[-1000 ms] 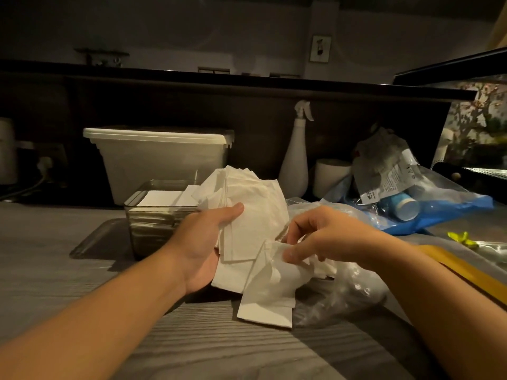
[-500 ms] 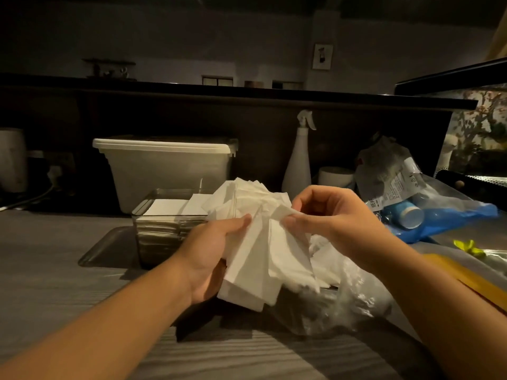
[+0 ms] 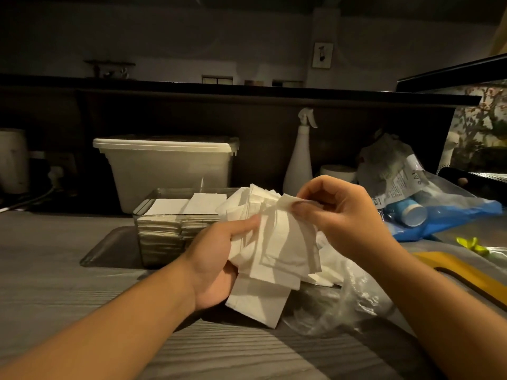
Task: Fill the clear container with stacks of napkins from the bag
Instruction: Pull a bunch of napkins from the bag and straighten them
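My left hand (image 3: 216, 259) grips a loose, fanned bundle of white napkins (image 3: 277, 250) above the wooden counter, thumb on the front. My right hand (image 3: 337, 215) pinches the top corner of the bundle's front napkins. Behind and left of the bundle stands the clear container (image 3: 164, 237), holding stacks of white napkins nearly up to its rim. The crumpled clear plastic bag (image 3: 343, 294) lies on the counter below my right hand, with more white napkins showing at its mouth.
A lidded white tub (image 3: 170, 171) stands behind the container, a white spray bottle (image 3: 299, 160) to its right. A blue-and-clear bag of items (image 3: 439, 212) lies at right, with a yellow object (image 3: 463, 272) near my right forearm. A clear lid (image 3: 109, 248) lies left of the container.
My right hand lifted a napkin from the bag up onto the bundle in my left hand and now pinches its top corner. The bundle has grown thicker.
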Demonstrator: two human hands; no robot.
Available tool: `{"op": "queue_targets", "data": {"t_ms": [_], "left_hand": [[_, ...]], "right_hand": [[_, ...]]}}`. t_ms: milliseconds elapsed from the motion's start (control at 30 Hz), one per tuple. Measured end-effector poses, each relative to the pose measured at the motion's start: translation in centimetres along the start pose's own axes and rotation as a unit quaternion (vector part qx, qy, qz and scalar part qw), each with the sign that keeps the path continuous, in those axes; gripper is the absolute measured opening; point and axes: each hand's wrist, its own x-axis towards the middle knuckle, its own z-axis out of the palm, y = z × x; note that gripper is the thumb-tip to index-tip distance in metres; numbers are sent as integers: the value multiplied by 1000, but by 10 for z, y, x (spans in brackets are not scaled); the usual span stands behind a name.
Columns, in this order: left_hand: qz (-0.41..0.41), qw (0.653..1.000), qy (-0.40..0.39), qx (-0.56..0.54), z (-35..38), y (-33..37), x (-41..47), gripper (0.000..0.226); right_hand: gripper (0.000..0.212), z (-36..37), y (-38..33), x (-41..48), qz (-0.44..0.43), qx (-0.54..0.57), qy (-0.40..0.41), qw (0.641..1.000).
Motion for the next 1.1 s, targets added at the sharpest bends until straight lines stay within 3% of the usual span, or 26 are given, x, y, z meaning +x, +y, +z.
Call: {"op": "queue_targets", "data": {"t_ms": [100, 233, 300, 467, 633, 767, 1000, 1100], "left_hand": [[-5, 1000, 2, -11, -2, 1, 1, 34], [-1, 1000, 18, -2, -3, 1, 0, 28], [10, 1000, 25, 6, -2, 0, 0, 26], [-4, 1000, 7, -3, 0, -1, 0, 41], [-9, 1000, -18, -4, 3, 1, -1, 37], [-4, 1000, -29, 3, 5, -1, 0, 39], [-17, 1000, -16, 11, 3, -2, 0, 44], [-13, 1000, -3, 13, 2, 0, -1, 34]], "right_hand": [[8, -15, -2, 5, 39, 88, 4, 995], [14, -27, -7, 8, 94, 278, 8, 956], [18, -24, -10, 7, 99, 312, -16, 945], [6, -2, 0, 4, 99, 211, -9, 972], [7, 10, 8, 0, 47, 99, 9, 994], [9, 13, 6, -2, 7, 90, 37, 995], [7, 9, 9, 0, 27, 21, 73, 997], [13, -5, 3, 4, 67, 107, 55, 991]]}}
